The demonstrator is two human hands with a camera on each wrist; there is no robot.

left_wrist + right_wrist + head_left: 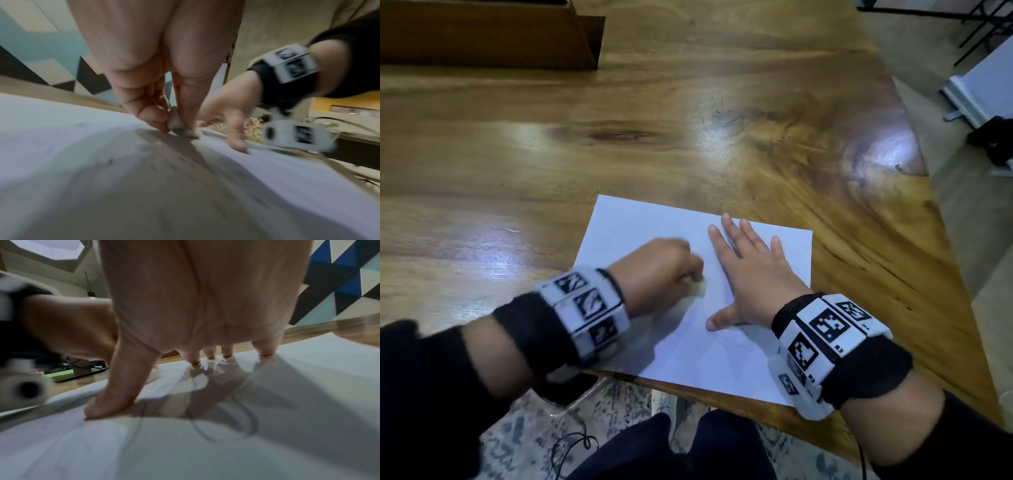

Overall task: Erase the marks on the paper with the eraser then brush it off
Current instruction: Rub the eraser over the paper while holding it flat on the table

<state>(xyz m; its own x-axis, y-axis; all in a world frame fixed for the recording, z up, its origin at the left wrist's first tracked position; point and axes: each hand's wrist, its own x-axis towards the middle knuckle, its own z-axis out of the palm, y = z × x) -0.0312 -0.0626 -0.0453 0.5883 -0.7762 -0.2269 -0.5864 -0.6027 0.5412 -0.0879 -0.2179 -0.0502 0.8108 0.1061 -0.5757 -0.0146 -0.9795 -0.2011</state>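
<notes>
A white sheet of paper (763, 363) lies near the front edge of the wooden table (619, 144). My left hand (659, 270) pinches a small greyish eraser (180, 128) and presses its tip onto the paper (61, 138); the hand is motion-blurred. My right hand (743, 274) lies flat on the sheet with fingers spread. Thin pencil lines (240, 423) curve across the paper (308, 386) under the right palm. In the left wrist view the right hand (226, 116) touches the sheet just beyond the eraser.
The table's front edge (705, 394) runs just below the paper, with my legs and a patterned rug underneath. A dark wooden box (489, 37) stands at the back left. The table's right edge slants away to the floor.
</notes>
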